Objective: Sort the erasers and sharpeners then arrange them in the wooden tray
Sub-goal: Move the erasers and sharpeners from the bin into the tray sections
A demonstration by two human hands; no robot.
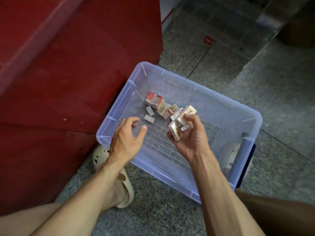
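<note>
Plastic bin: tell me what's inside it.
Inside the plastic bin lie small boxed erasers; the right hand grips several more. Anything beneath the pile is hidden.

Bare forearms, ring (122, 123) on left hand (127, 139), cream perforated clog (117, 183)

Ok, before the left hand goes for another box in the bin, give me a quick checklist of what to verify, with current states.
1. Right hand has a firm hold on its small boxes: ok, fingers curled round a handful.
2. Left hand free to pick: ok, fingers loosely curled, holding nothing.
3. Loose pieces within reach: ok, two small white pieces lie just ahead of the left fingertips, with a pile of boxes beyond.
4. Room for more in the right hand: cannot tell, it looks full.
5. Wooden tray ready: cannot tell, none in view.
6. Erasers told from sharpeners: cannot tell, labels too small to read.
</note>
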